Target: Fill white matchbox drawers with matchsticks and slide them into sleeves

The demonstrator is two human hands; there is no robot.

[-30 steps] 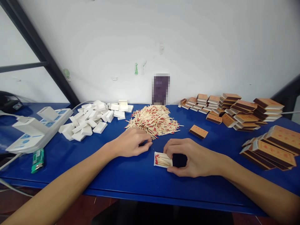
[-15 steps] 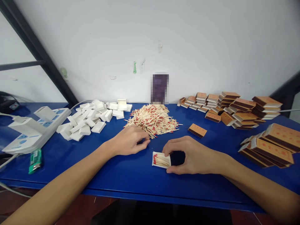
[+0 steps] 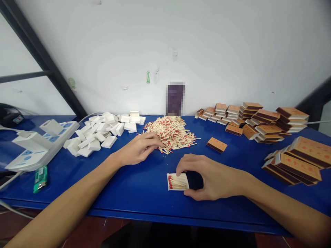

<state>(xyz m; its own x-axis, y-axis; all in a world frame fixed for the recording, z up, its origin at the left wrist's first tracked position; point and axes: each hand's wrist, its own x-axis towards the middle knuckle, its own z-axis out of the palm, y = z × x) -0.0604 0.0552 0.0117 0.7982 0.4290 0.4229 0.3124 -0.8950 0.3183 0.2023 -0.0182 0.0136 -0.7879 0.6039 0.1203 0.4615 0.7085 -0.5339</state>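
On the blue table, a small white tray [image 3: 178, 186] holds a layer of matches with red heads at its left end. My right hand [image 3: 207, 177] grips this tray by its right part, thumb on the near side and a finger on the far side. My left hand [image 3: 139, 148] is at the front left edge of the match pile [image 3: 172, 132], its fingers pressed together; whatever is between the fingertips is too small to make out. One orange matchbox sleeve [image 3: 217, 144] lies behind my right hand.
White empty trays [image 3: 109, 141] are heaped at the left. Farther left are a power strip [image 3: 62, 141] with plugs and a green packet [image 3: 40, 179]. Stacked matchboxes [image 3: 270, 129] fill the right back; larger ones [image 3: 300, 165] lie in front. A wall stands behind.
My left hand has moved up and slightly left to the edge of the match pile. My right hand and the tray sit slightly lower in view.
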